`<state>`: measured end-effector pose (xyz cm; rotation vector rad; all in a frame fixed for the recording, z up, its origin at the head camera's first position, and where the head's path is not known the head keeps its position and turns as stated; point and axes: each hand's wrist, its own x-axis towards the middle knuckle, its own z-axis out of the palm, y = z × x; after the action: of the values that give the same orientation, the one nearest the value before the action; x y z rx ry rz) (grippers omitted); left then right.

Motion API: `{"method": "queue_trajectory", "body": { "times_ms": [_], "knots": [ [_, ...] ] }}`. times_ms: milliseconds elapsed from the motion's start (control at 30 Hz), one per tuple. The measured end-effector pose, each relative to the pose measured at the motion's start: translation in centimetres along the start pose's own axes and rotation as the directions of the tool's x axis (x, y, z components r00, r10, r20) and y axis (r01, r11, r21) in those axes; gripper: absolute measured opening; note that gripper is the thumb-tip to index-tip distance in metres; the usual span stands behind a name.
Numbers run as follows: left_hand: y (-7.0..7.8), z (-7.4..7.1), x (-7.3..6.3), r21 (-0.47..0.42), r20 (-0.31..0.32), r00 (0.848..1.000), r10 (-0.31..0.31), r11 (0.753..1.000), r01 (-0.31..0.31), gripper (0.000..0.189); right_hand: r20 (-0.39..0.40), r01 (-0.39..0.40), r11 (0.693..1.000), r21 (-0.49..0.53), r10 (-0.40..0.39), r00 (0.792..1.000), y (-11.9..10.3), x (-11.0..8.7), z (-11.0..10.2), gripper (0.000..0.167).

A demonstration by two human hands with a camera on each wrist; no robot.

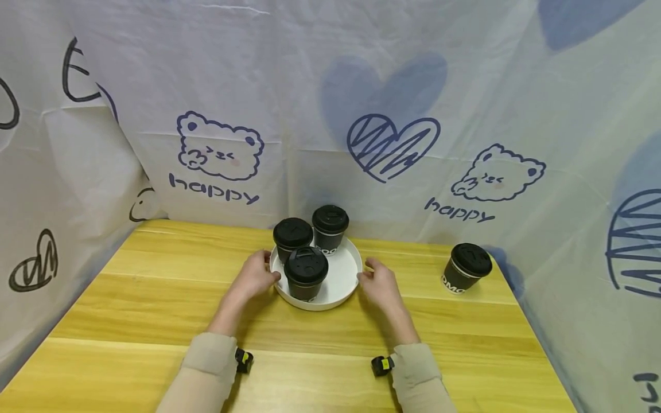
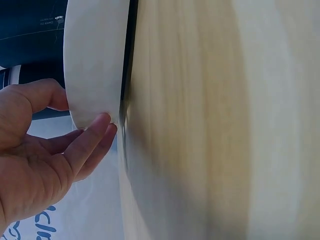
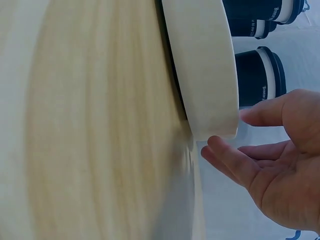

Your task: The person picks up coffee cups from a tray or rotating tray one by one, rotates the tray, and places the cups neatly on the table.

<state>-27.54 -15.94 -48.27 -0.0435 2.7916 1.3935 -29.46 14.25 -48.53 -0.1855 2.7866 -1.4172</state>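
Note:
A round white tray (image 1: 343, 272) with a low wall stands on the table, carrying three black paper coffee cups with black lids: a front cup (image 1: 306, 272), a left cup (image 1: 292, 236) and a back cup (image 1: 330, 226). At the tray's left side, my left hand (image 1: 256, 274) pinches the rim, thumb at the upper edge and fingertips against the outer wall (image 2: 95, 60). Opposite it is my right hand (image 1: 381, 282), with thumb and fingers spread loosely around the right edge. In the right wrist view its fingertips (image 3: 217, 142) are right at the wall's lower edge.
A fourth lidded black coffee cup (image 1: 466, 268) stands apart on the right of the wooden table (image 1: 310, 373). A white cloth (image 1: 299, 103) printed with hearts and bears hangs behind the table and along both sides.

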Motion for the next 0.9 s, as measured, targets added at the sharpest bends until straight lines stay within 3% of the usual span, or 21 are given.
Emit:
{"method": "queue_trajectory", "body": {
  "times_ms": [533, 900],
  "knots": [
    [0.29, -0.41, 0.06, 0.004, -0.006, 1.0, 0.003, 1.0, -0.003, 0.052, 0.033, 0.013, 0.999, -0.043, -0.012, 0.999, 0.0, 0.22, 0.61, 0.047],
    [0.55, -0.16, -0.75, -0.01, -0.009, 1.0, 0.01, 1.0, -0.01, 0.055, 0.074, -0.006, 0.995, -0.1, 0.013, 0.997, -0.55, -0.22, 0.09, 0.048]
  ]
}}
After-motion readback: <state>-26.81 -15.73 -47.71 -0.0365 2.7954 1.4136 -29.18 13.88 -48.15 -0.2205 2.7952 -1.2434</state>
